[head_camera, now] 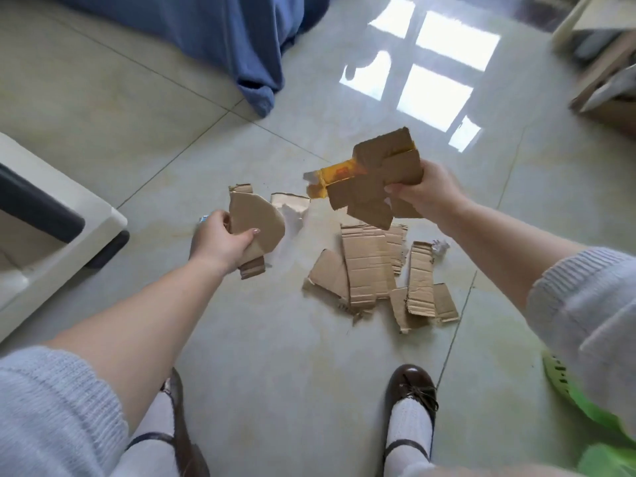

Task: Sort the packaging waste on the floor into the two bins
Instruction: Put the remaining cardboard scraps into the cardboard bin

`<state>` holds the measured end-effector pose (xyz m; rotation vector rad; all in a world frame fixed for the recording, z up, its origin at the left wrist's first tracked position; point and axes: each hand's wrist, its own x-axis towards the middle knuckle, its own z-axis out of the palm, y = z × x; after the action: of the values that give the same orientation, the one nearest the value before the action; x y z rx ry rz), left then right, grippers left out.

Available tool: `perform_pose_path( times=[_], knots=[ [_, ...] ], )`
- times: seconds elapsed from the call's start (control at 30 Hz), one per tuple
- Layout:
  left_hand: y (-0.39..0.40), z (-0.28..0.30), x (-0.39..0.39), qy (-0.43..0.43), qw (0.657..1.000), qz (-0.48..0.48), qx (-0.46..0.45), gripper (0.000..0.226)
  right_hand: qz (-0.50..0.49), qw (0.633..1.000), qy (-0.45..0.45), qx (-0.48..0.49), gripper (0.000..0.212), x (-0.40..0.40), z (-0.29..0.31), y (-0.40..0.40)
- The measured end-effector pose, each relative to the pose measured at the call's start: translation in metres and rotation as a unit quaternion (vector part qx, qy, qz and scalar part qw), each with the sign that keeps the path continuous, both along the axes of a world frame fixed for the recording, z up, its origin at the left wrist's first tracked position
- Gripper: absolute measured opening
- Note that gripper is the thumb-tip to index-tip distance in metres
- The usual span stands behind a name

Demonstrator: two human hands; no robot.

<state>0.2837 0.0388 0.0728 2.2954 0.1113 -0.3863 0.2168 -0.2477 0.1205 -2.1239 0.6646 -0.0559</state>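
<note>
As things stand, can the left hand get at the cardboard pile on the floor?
Probably not without unloading first. The left hand already grips a rounded cardboard piece, so its fingers are occupied. The path itself looks free: the cardboard pile lies on bare floor tiles to its right, nothing between them.

- One view only: head-worn camera, wide-angle, so straight tile lines of the floor (275,339) bow toward the frame edges.
- Faces forward and steeply down; the wearer's own shoes (411,387) sit at the bottom edge, directly below the lens.
- Both forearms enter from the lower corners; left hand (222,241) and right hand (428,191) sit mid-frame, near the lens.
- Cardboard pile (378,273) on the floor lies just beyond the feet, close to centre.
- Far field reaches a blue cloth (223,36) at the top.
- No second view, so nothing is shared.
</note>
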Motion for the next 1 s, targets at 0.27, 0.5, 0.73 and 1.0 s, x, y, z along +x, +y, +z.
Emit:
perform_pose_path(
  times=[0.27, 0.5, 0.73, 1.0],
  knots=[
    [-0.071, 0.098, -0.09, 0.028, 0.984, -0.052, -0.17, 0.067, -0.141, 0.981, -0.09, 0.095, 0.014, -0.154, 0.093, -0.012],
    [-0.14, 0.156, -0.189, 0.103, 0.947, -0.171, -0.251, 0.02, -0.28, 0.949, -0.128, 0.062, 0.019, -0.296, 0.14, -0.023],
    [-0.204, 0.162, -0.265, 0.125, 0.914, -0.321, -0.213, 0.031, -0.448, 0.891, -0.075, 0.017, 0.016, -0.422, 0.163, -0.021],
    [-0.261, 0.152, -0.35, 0.112, 0.852, -0.486, -0.162, 0.022, -0.514, 0.856, 0.029, -0.042, 0.009, -0.503, 0.184, -0.036]
  ],
)
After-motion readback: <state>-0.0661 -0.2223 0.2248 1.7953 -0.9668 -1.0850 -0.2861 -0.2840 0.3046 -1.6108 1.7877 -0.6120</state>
